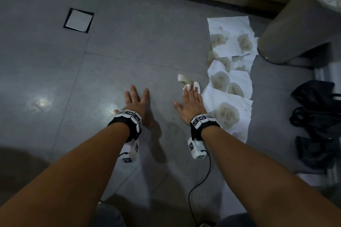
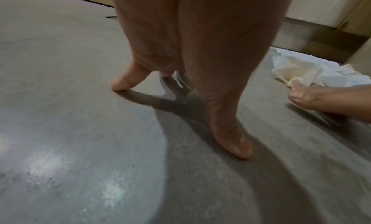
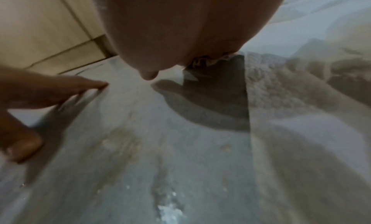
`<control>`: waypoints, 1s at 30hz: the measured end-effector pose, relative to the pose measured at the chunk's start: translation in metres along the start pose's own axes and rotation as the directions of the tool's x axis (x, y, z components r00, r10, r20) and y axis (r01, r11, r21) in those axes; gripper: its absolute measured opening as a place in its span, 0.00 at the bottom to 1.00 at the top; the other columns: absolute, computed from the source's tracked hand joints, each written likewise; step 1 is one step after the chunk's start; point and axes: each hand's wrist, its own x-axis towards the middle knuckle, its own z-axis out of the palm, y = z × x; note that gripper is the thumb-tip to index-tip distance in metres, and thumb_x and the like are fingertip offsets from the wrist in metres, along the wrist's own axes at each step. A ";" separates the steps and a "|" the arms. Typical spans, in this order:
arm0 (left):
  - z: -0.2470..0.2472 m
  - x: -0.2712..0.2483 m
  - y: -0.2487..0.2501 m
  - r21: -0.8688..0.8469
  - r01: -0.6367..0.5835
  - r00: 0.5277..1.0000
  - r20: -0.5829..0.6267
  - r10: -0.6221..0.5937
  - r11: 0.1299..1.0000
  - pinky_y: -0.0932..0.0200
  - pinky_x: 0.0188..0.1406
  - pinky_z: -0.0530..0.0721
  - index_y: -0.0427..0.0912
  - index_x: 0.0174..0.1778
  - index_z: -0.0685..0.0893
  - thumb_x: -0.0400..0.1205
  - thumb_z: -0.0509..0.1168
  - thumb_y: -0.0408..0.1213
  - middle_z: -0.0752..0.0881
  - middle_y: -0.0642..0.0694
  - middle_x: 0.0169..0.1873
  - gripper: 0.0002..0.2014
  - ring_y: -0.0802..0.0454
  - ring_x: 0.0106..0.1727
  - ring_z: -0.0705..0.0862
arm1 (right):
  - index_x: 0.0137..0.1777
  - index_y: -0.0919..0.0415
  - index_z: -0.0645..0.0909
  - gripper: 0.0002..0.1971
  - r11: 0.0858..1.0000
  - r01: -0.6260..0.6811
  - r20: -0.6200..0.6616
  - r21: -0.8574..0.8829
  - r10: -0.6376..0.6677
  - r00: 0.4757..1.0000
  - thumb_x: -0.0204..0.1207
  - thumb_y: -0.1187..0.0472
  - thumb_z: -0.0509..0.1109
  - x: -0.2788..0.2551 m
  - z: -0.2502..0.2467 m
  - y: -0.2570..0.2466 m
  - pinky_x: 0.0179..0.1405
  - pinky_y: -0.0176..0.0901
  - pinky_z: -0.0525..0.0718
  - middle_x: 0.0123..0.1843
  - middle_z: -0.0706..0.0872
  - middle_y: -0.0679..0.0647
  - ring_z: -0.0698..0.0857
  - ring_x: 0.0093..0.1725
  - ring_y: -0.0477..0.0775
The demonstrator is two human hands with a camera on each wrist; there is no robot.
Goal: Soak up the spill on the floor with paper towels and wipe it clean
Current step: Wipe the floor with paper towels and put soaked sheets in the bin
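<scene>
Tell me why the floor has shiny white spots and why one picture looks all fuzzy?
In the head view a light overhead bounces off the glossy floor as glare; the left wrist view shows the same glare, plus dark shadows under the left hand. The right wrist view is blurred and soft, so the paper towels and the right hand look fuzzy.

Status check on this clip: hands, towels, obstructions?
Left hand open, flat on floor. Right hand open, beside paper towels, which are stained and cover the spill. Nothing blocking.
</scene>
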 end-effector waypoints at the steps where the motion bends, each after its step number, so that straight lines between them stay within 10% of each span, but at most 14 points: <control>1: -0.001 -0.001 -0.001 0.000 -0.013 1.000 0.008 0.013 1.000 0.16 0.73 0.60 0.70 0.81 0.29 0.72 0.80 0.31 0.14 0.45 0.75 0.67 0.34 0.82 0.24 | 0.86 0.64 0.36 0.42 1.000 -0.011 0.023 -0.012 0.012 1.000 0.84 0.36 0.46 0.002 0.000 -0.001 0.85 0.55 0.40 0.86 0.33 0.62 0.34 0.86 0.61; 19: -0.007 -0.008 0.003 0.029 0.001 1.000 0.024 -0.002 1.000 0.15 0.73 0.58 0.68 0.75 0.24 0.57 0.87 0.53 0.13 0.45 0.74 0.76 0.34 0.81 0.23 | 0.87 0.63 0.39 0.38 0.987 0.160 0.188 -0.005 -0.156 0.970 0.86 0.40 0.46 -0.067 0.022 -0.050 0.85 0.55 0.41 0.88 0.38 0.62 0.37 0.86 0.60; 25: -0.003 -0.007 0.001 0.042 -0.018 0.999 -0.032 0.019 0.999 0.15 0.73 0.60 0.66 0.82 0.29 0.76 0.77 0.44 0.20 0.41 0.80 0.61 0.31 0.83 0.28 | 0.86 0.66 0.41 0.36 0.984 0.175 0.163 0.035 -0.179 0.970 0.87 0.44 0.48 -0.078 0.021 -0.063 0.85 0.58 0.45 0.87 0.39 0.64 0.39 0.86 0.62; 30: -0.014 -0.020 0.005 0.038 -0.040 0.999 0.011 0.039 0.999 0.17 0.74 0.61 0.62 0.83 0.28 0.69 0.83 0.48 0.20 0.39 0.80 0.68 0.30 0.83 0.27 | 0.86 0.66 0.44 0.34 0.989 0.151 0.203 0.001 -0.148 0.968 0.88 0.47 0.49 -0.104 0.034 -0.062 0.85 0.56 0.44 0.87 0.38 0.64 0.42 0.86 0.64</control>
